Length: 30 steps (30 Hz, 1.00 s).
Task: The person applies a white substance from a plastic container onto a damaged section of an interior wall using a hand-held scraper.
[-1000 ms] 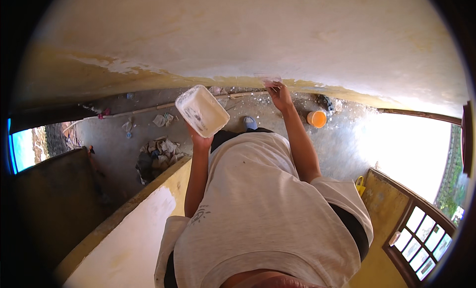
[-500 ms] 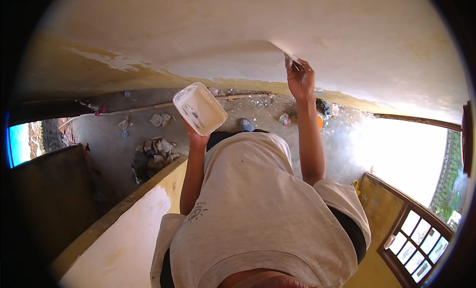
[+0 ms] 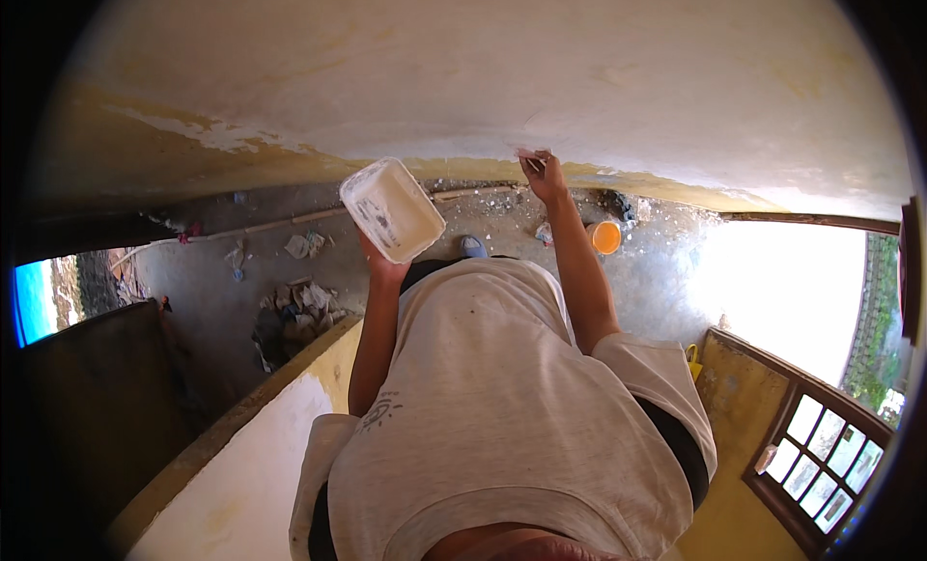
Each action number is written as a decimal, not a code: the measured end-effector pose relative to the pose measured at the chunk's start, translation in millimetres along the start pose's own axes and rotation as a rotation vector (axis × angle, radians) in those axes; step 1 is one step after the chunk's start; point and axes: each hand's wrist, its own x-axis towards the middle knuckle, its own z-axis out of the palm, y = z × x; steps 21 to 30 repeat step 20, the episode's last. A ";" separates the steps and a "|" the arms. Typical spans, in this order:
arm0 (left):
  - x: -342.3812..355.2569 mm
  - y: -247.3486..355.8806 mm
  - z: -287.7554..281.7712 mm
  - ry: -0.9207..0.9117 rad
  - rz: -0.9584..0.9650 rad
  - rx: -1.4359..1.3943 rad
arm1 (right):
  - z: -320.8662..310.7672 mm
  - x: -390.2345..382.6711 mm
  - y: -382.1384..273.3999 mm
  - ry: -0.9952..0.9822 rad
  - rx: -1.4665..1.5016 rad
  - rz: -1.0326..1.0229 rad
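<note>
My left hand (image 3: 385,264) is closed on a rectangular white plastic tub (image 3: 394,213), tilted so that its inside shows. Whitish paste and grey smears coat the tub's inner walls. My right hand (image 3: 547,179) reaches out to the wall (image 3: 463,78), its fingers pinched round a thin, pale flat scraper (image 3: 532,155). The scraper's edge lies at the lower part of the wall; most of it is hidden by the fingers. Whitish filler covers much of the wall, with yellow paint showing toward the left and along the bottom.
An orange-topped bucket (image 3: 605,237) stands on the floor right of my forearm. A long pole (image 3: 280,221) lies along the wall's foot. Crumpled sacks (image 3: 299,315) are heaped at left, beside a low yellow-edged wall (image 3: 241,416). A gridded window (image 3: 821,460) is at lower right.
My right hand has moved down the wall and a little left with the scraper, uncovering the orange bucket. The tub in my left hand has stayed nearly still.
</note>
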 end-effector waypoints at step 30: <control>9.5 -20.8 89.2 -0.006 -0.129 0.263 | 167.5 -203.1 -29.7 -0.402 -1.251 -0.638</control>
